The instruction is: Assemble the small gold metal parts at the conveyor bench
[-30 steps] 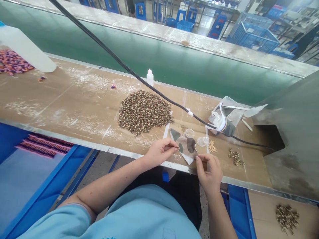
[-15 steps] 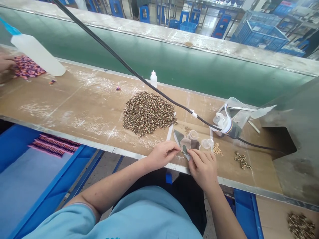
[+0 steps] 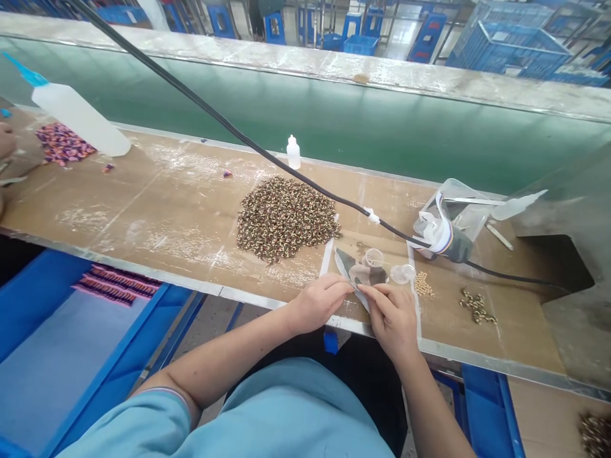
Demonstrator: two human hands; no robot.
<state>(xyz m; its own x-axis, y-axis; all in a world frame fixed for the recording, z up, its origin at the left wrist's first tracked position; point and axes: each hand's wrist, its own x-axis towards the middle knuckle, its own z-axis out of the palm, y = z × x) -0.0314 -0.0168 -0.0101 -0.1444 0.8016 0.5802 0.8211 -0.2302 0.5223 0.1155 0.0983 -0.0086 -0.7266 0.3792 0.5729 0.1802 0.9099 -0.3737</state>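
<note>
My left hand (image 3: 321, 303) is closed in a pinch, its fingertips nearly meeting those of my right hand (image 3: 392, 318), also pinched. Whatever lies between the fingertips is too small to make out. Both hands are over the near corner of a camouflage cloth (image 3: 367, 273) on the table. A round clear dish (image 3: 373, 257) stands on the cloth, and another clear dish (image 3: 403, 274) is to its right. Small beige beads (image 3: 422, 284) lie beside that dish. A large heap of small dark and gold pieces (image 3: 287, 219) sits beyond my left hand.
A black cable (image 3: 229, 127) crosses above the table. A small white bottle (image 3: 293, 154) stands behind the heap, and a clear bin (image 3: 461, 191) at right. Another person's hand (image 3: 6, 141) is at far left near pink-purple pieces (image 3: 64, 143) and a large bottle (image 3: 83, 121).
My fingertips have come closer together. The view has shifted slightly, and the other person's hand at far left has drawn back from the pink-purple pieces.
</note>
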